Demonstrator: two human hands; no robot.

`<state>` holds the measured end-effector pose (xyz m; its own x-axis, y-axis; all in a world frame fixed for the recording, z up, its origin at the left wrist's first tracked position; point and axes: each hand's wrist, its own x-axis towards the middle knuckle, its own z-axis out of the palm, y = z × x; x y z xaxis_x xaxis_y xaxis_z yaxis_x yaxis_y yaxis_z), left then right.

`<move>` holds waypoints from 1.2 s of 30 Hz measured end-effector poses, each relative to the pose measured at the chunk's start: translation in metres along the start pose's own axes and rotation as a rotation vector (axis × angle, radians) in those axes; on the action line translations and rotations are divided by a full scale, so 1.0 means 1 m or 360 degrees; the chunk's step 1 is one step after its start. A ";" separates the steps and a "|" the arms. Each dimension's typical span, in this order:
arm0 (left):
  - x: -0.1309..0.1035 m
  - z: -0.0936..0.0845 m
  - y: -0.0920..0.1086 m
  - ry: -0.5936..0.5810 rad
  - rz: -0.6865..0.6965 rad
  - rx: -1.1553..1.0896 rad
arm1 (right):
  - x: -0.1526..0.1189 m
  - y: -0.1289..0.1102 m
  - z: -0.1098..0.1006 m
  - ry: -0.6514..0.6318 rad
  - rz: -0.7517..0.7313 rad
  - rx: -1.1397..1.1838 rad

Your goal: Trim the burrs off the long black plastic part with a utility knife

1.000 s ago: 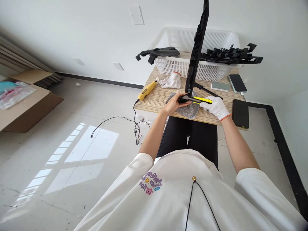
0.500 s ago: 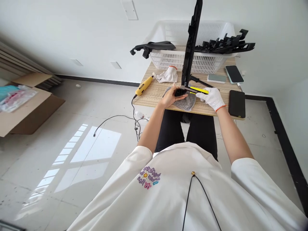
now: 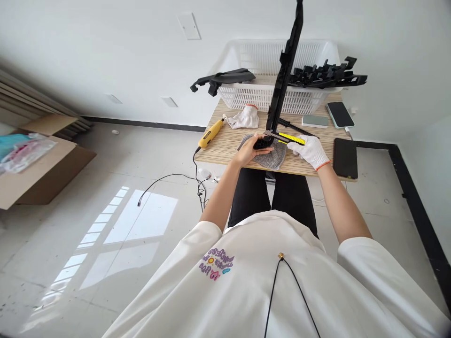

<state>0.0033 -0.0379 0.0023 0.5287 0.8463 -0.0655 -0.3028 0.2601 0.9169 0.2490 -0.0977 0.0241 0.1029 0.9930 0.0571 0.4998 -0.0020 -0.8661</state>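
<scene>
A long black plastic part (image 3: 283,75) stands steeply tilted over the table, its lower end in the bare fingers of my left hand (image 3: 248,151). My right hand (image 3: 311,150), in a white glove with an orange cuff, is closed on a yellow and black cutter knife (image 3: 292,138). The knife's blade end touches or lies right against the part's lower end, near my left fingertips; the exact contact is too small to tell. Beneath them lies a grey cloth (image 3: 275,156). Behind the knife rests a thin black strip (image 3: 295,126).
A white basket (image 3: 246,96) holds more black parts (image 3: 326,76) at the back of the table (image 3: 218,152). Left are a yellow corded tool (image 3: 210,134) and a white glove (image 3: 246,117). Phones (image 3: 345,158) lie right. An open carton (image 3: 52,173) is far left.
The upper end of the long black part has tilted to the right, and its lower end has turned slightly in my left hand. The view has shifted a little. Both hands keep their hold.
</scene>
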 end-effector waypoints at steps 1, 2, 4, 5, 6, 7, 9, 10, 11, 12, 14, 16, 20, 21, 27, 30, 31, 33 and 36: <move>0.000 -0.001 -0.001 -0.0011 0.0007 0.0010 | 0.001 0.001 0.000 0.0008 0.0001 0.0002; 0.000 -0.001 -0.001 -0.0026 0.0010 0.0022 | 0.001 0.001 0.000 -0.0002 -0.0004 -0.0006; 0.000 -0.001 -0.001 -0.0049 0.0004 0.0046 | 0.003 0.002 -0.001 -0.0070 -0.0015 -0.0046; -0.001 0.000 0.000 -0.0053 0.0001 0.0056 | 0.003 0.003 -0.001 -0.0094 -0.0016 -0.0066; -0.001 0.000 0.000 -0.0054 0.0003 0.0066 | 0.004 0.003 -0.002 -0.0092 -0.0013 -0.0078; -0.002 0.001 0.000 -0.0054 0.0012 0.0077 | 0.004 0.003 -0.002 -0.0078 -0.0010 -0.0082; -0.003 0.002 0.001 -0.0060 0.0043 0.0105 | 0.004 0.004 -0.003 -0.0061 -0.0020 -0.0100; -0.003 0.002 0.001 -0.0068 0.0055 0.0126 | 0.004 0.004 -0.003 -0.0087 -0.0040 -0.0132; -0.003 0.003 0.001 -0.0072 0.0068 0.0153 | 0.004 0.004 -0.004 -0.0118 -0.0065 -0.0177; -0.003 0.003 0.000 -0.0067 0.0085 0.0187 | 0.003 0.004 -0.004 -0.0134 -0.0080 -0.0221; -0.004 0.004 -0.002 -0.0015 0.0135 0.0277 | 0.002 0.004 -0.004 -0.0110 -0.0059 -0.0270; -0.004 0.005 -0.004 0.0088 0.0190 0.0398 | 0.001 0.004 -0.005 -0.0094 0.0004 -0.0256; -0.007 0.006 -0.004 0.0131 0.0152 0.0617 | 0.001 0.004 -0.007 -0.0236 -0.0024 -0.0238; -0.008 0.006 -0.004 0.0096 0.0115 0.0622 | 0.002 0.004 -0.007 -0.0208 -0.0015 -0.0230; -0.014 0.004 -0.003 0.0108 -0.0017 0.0730 | 0.006 -0.001 -0.010 -0.0323 0.0073 -0.0153; -0.014 0.004 -0.002 0.0149 -0.0052 0.0792 | 0.007 -0.003 -0.012 -0.0359 0.0138 -0.0131; -0.014 0.005 -0.001 0.0169 -0.0044 0.0865 | 0.007 -0.002 -0.012 -0.0441 0.0119 -0.0155; -0.014 0.006 0.002 0.0186 -0.0023 0.0955 | 0.006 -0.001 -0.012 -0.0498 0.0111 -0.0186; -0.015 0.007 0.005 0.0190 -0.0006 0.0968 | 0.005 0.002 -0.010 -0.0383 0.0164 -0.0159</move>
<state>-0.0004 -0.0521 0.0106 0.4259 0.9012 -0.0805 0.2235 -0.0186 0.9745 0.2589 -0.0939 0.0276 -0.0439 0.9864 -0.1585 0.5808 -0.1039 -0.8074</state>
